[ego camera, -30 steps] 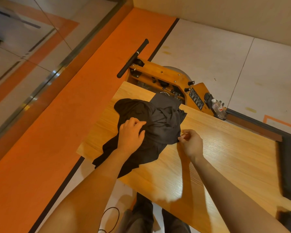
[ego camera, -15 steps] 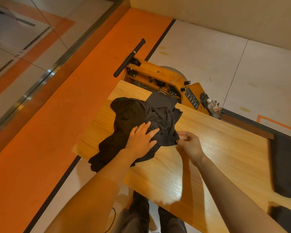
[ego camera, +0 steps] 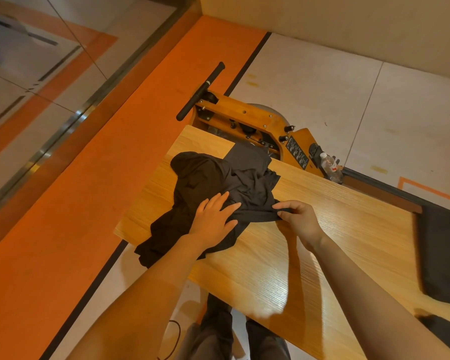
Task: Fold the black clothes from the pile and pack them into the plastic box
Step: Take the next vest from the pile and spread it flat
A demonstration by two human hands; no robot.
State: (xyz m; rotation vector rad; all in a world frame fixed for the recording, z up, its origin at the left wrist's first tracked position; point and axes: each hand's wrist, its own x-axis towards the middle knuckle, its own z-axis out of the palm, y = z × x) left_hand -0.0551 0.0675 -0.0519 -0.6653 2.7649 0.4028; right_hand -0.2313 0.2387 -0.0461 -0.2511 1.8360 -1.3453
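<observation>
Head view | black shirt (ego camera: 218, 183) soft, floppy | left hand (ego camera: 213, 219) flat on it | right hand (ego camera: 300, 219) pinches edge; grab corners

Pale tiled floor (ego camera: 309, 81) with an orange band (ego camera: 130, 141); wooden table (ego camera: 322, 229); beige wall (ego camera: 348, 22).

You are looking at a crumpled black garment (ego camera: 208, 183) lying in a loose heap at the near left corner of the wooden table (ego camera: 322, 245), part of it hanging over the edge. More dark cloth (ego camera: 444, 253) is lying flat at the table's right end.
</observation>
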